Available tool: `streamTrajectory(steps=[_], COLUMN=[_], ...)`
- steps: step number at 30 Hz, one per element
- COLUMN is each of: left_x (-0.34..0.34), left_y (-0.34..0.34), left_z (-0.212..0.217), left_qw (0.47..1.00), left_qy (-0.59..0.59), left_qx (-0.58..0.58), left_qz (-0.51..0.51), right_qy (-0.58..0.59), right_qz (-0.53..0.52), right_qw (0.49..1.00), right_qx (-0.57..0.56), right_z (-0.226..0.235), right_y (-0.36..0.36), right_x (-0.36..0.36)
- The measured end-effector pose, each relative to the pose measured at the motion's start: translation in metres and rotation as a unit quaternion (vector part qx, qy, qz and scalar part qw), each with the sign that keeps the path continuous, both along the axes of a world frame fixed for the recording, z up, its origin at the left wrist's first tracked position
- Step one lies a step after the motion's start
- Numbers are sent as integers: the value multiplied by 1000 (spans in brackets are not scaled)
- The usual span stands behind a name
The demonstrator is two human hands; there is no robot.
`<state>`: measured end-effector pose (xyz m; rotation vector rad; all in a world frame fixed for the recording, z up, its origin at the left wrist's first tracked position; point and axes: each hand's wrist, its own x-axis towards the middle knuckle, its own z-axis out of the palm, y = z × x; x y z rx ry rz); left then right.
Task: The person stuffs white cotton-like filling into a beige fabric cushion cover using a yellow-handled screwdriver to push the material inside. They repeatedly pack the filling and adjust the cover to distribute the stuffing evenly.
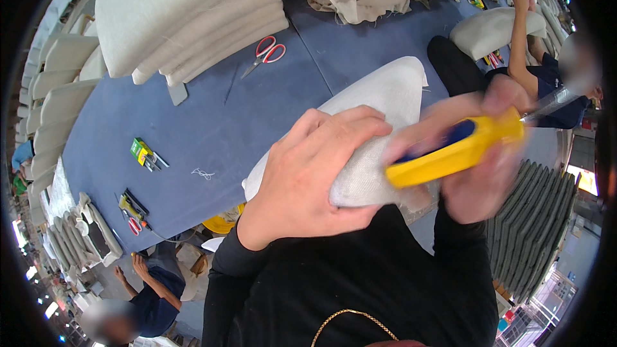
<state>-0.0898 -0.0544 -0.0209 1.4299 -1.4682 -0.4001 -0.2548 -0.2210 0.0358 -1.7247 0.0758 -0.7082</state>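
Note:
My left hand [321, 167] grips a pale, fabric-covered cushion panel [398, 83], with its fingers curled over the near end. The cushion is tilted up from the blue table in front of my chest. Just right of it, my right hand [482, 173] is closed around a yellow hand tool [443, 154] with a dark blue inset. Motion smears this hand and the tool, so the tool's exact kind cannot be made out. The tool's left end overlaps the cushion's near right side; whether they touch is unclear.
Red-handled scissors [265, 56] lie on the blue table [212, 122] beside a stack of pale panels [212, 19]. A small green-yellow box [139, 151] and loose thread [203, 173] are to the left. Co-workers sit at right [530, 77] and lower left [157, 299]. Grey panels [530, 225] are stacked at right.

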Motion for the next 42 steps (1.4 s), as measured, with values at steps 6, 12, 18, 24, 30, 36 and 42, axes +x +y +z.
streamTrajectory(steps=[6,12,18,24,30,36,42], left_x=[1,24,25,15,2,8,21], left_y=[6,-15,-39,-39,-25,-28,-27], left_z=[2,-4,-19,-8,-23,-22,-19], left_qw=[999,973,942,967,986,986,993], left_qy=[21,66,104,94,35,-8,9], left_qx=[27,-49,-107,-49,-131,-158,-102], left_qz=[-18,-215,-301,-232,-95,-56,-63], right_qy=[-137,-29,-32,-33,4,6,8], right_qz=[-130,-226,-230,-233,-269,-263,-234], right_qw=[960,932,937,946,938,940,946], right_qx=[208,282,261,224,221,217,225], right_z=[-32,-88,-92,-98,-98,-96,-94], right_y=[-23,-25,-28,-38,-46,-52,-50], right_x=[-2,25,24,20,19,29,38])
